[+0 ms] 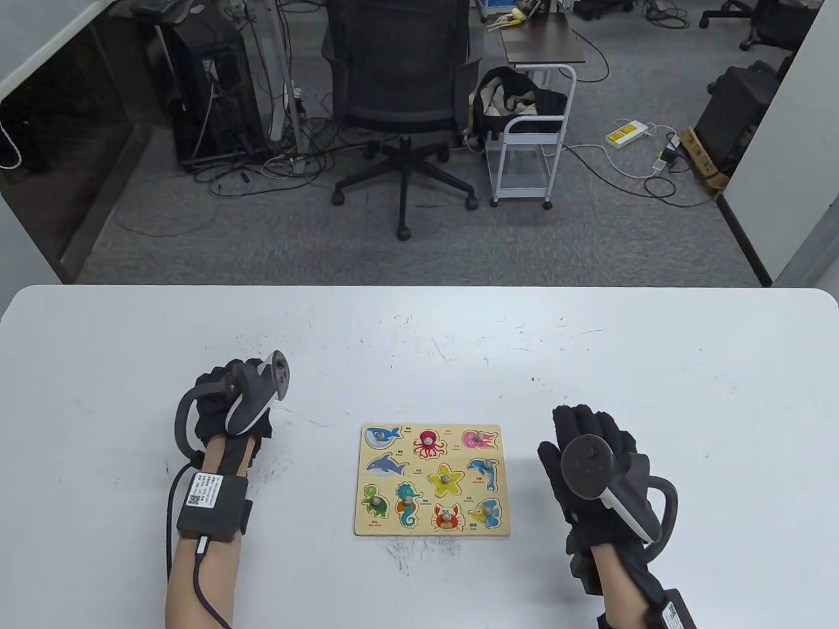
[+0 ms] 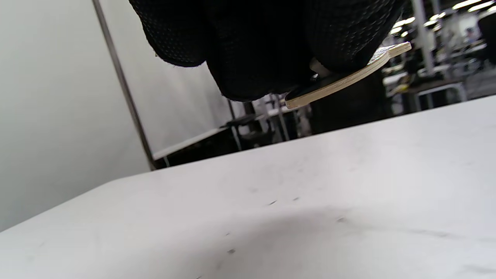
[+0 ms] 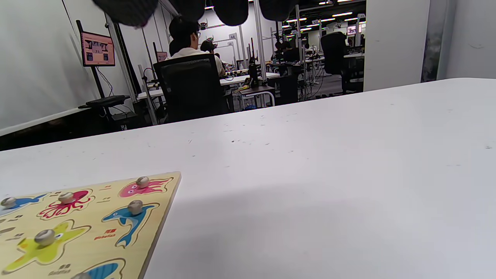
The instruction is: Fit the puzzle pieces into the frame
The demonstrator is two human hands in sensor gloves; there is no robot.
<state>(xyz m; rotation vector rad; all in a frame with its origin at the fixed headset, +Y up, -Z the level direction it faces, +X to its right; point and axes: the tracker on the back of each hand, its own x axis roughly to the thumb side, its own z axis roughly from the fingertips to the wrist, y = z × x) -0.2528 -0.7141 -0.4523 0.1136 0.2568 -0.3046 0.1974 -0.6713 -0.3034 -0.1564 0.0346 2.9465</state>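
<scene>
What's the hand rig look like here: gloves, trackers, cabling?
Both hands wear black textured gloves. The left hand and right hand each carry a grey-and-white tracker with a round disc head and a ring loop, strapped to the back. A black box with a white QR label sits on the left forearm, with a black cable trailing from it. A similar labelled box shows on the right forearm. Forearms are otherwise unsleeved.

A: so where's everything sitting?

B: puzzle frame (image 1: 432, 480) lies on the table (image 1: 655, 367), near the front edge, about the middle. left hand (image 1: 226, 409) is off to its left with a puzzle piece (image 2: 345, 79) pinched just above the tabletop.

A: and the other hand?

B: right hand (image 1: 593, 458) is just right of the frame. office chair (image 1: 400, 98) stands behind the table, cart (image 1: 531, 131) to its right.
</scene>
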